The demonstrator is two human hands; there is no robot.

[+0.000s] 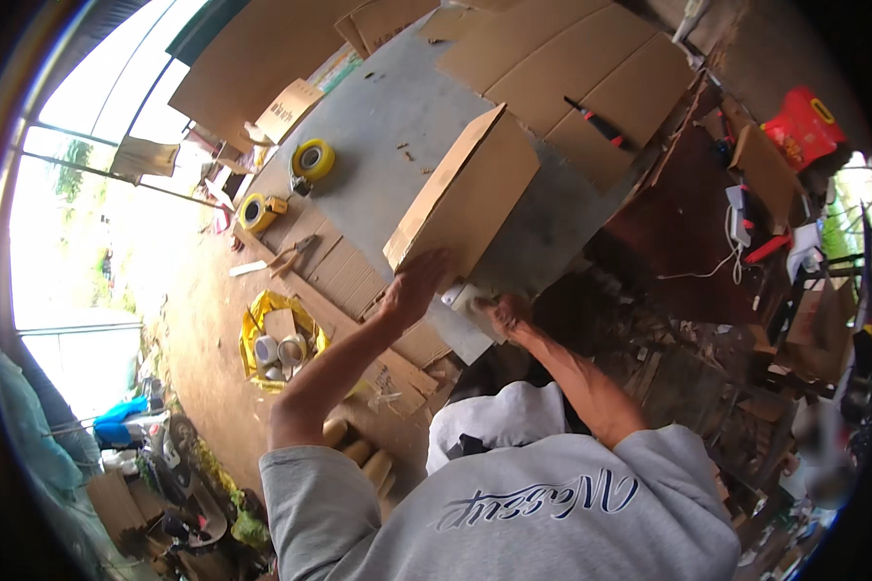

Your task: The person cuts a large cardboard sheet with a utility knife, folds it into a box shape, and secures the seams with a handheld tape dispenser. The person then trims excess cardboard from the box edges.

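Note:
A closed brown cardboard box (489,198) stands on edge on the grey tabletop (358,145), its long narrow side toward the left. My left hand (419,286) grips its near lower corner, fingers against the broad face. Just right of it, my right hand (502,315) is closed around a pale, whitish object (460,298) at the box's near end. Motion blur and the fingers hide what kind of thing that is. A yellow tape roll on a dispenser (312,160) lies on the table's left edge.
Flattened cardboard (591,77) covers the far table, with a red-and-black tool (596,124) on it. Left are another tape dispenser (260,211), pliers (294,254) and a yellow bag of tape rolls (262,363). A dark red surface (678,242) with a white cable is right.

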